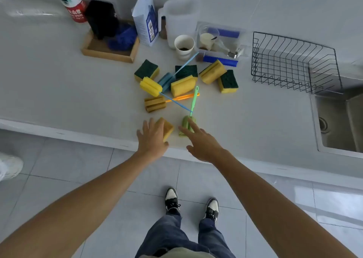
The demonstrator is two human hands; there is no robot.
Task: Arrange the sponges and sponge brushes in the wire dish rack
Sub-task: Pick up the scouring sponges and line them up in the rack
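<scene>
Several yellow sponges with green scouring pads (183,84) lie scattered mid-counter, mixed with sponge brushes: a yellow-headed one (150,86), a tan one with an orange handle (155,104), a blue one (167,80). The black wire dish rack (294,63) stands empty at the right, beside the sink. My left hand (152,137) lies spread over a yellow sponge (168,129) near the counter's front edge. My right hand (202,141) is open, its fingertips touching the green brush's sponge head (185,123), whose green handle (194,100) points away.
A steel sink (337,120) sits at the right. At the back stand a wooden tray (110,51) with dark cloths, a bottle (70,0), a carton (146,20), a jug (180,20), a paper cup (184,46) and a clear box (220,41). Tiled floor lies below the counter edge.
</scene>
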